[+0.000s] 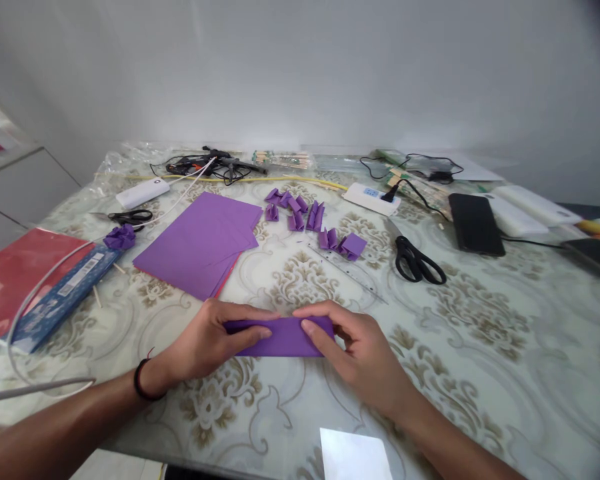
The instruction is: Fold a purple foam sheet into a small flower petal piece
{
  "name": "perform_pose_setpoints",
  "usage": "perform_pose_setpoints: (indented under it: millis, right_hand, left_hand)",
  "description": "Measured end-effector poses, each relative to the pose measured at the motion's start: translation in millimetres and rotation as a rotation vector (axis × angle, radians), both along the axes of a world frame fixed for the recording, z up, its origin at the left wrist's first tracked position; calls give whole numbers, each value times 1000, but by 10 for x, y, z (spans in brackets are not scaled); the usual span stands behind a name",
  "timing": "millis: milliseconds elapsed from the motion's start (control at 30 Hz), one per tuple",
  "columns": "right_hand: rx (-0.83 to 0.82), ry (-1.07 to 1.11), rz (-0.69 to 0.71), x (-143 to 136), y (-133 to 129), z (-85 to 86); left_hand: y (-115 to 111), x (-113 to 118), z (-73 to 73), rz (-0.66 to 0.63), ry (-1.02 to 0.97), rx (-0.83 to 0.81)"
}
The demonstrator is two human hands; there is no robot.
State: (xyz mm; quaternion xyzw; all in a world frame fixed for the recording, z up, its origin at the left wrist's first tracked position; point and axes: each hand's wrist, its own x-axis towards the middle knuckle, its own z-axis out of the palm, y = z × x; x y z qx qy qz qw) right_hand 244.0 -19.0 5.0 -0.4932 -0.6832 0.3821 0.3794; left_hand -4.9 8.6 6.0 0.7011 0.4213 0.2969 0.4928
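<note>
Purple strip [287, 341] is stretching between left hand [219, 339] and right hand [361, 347], both pinching its far edge; even thumb pressure should be keeping creases straight.

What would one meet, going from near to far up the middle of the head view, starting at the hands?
Folded purple paper held by left hand and right hand, transparent ruler, small purple pieces, yellow cable, wooden sticks, grey wall.
</note>
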Motion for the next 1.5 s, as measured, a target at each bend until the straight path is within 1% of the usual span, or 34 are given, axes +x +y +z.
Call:
perform_pose_setpoints:
  millis: [100,167,367,567,733,1000,1133,1267,1500]
  right_hand:
    - [-35,-28,53,-17,2,22]
    - [-45,-29,63,-28,2,24]
    - [-37,18,6,-10,12,-10]
    - [-88,129,-38,8,33,-27]
    - [-75,138,-67,2,32,-15]
    - [-75,131,-82,-5,50,2]
    - [-55,109,-102,8,40,10]
    - [-47,121,-100,6,48,9]
    - [-76,132,-92,5,44,1]
  left_hand:
    - [0,0,-5,-10,-4,-4]
    - [4,1,-10,-11,-8,-1]
    - [6,-12,2,17,3,29]
    - [4,-39,-15,49,11,50]
    - [4,-42,-47,76,-12,46]
    - [-3,-32,-3,81,-30,7]
    - [-2,-20,-13,121,-76,-13]
    - [-4,-7,-40,131,-123,-44]
    - [0,-11,-18,154,-24,15]
